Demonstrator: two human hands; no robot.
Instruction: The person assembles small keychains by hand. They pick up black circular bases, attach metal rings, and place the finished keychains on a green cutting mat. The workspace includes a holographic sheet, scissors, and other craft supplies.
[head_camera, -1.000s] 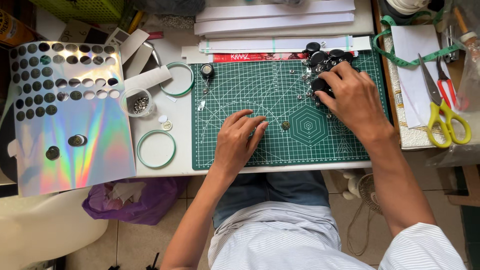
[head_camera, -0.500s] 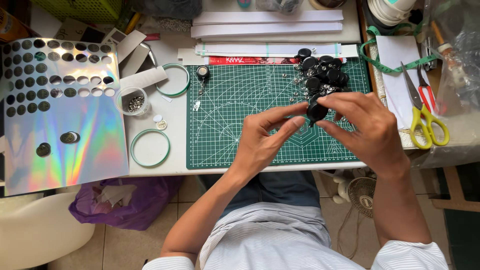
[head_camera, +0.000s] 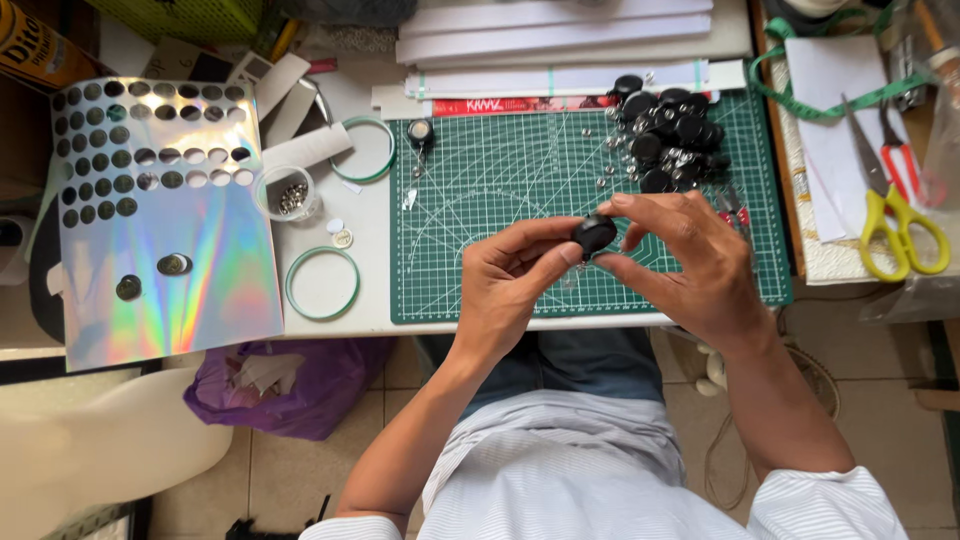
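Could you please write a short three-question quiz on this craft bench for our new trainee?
1. True or false: the yellow-handled scissors lie on the green cutting mat.
2. Which hands grip the small black disc? A) left only B) right only C) both
3. Where does the pile of black discs sit on the mat?

Key
1. False: they lie right of the mat, off it.
2. C: fingers of the left hand and right hand pinch it above the mat.
3. In its upper right corner.
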